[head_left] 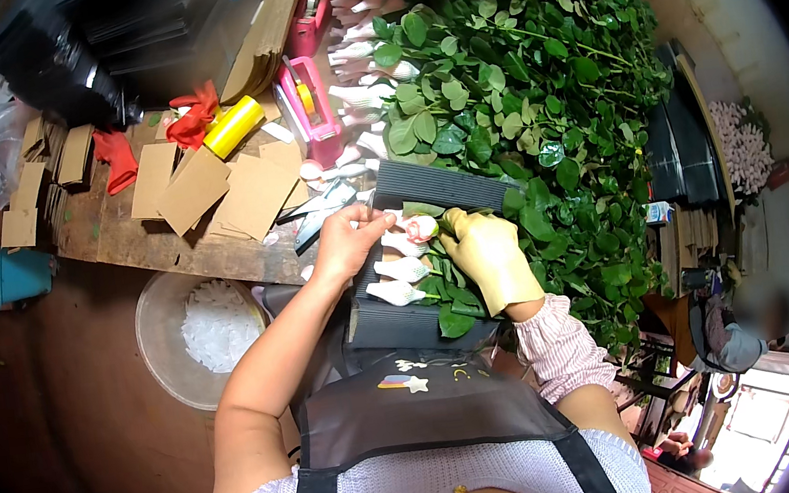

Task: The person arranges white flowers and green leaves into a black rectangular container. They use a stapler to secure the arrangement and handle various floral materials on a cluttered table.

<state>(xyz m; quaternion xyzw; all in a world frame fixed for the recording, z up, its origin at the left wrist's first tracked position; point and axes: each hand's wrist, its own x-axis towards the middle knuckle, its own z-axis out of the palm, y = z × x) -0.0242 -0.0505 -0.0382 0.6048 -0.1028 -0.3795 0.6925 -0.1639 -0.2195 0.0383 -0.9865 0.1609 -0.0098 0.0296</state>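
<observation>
My left hand (354, 242) has thumb and forefinger pinched beside a pink-edged rose bud (420, 227); what lies between the fingertips is too small to make out. My right hand (482, 253), in a pale yellow glove, closes on that rose just behind its bloom, with its fingers partly hidden. Below the bloom, several roses in white sleeves (402, 269) lie with leafy stems on a ribbed black mat (375, 331). More sleeved heads (361, 93) line the left side of a big heap of green leaves (531, 72).
The wooden bench (102, 233) holds cardboard pieces (196, 192), a yellow roll (233, 126), red gloves (116, 162), pink dispensers (317, 108) and a scissor-like tool (317, 218). A bucket of white scraps (217, 322) stands below. Another person (736, 342) is at the far right.
</observation>
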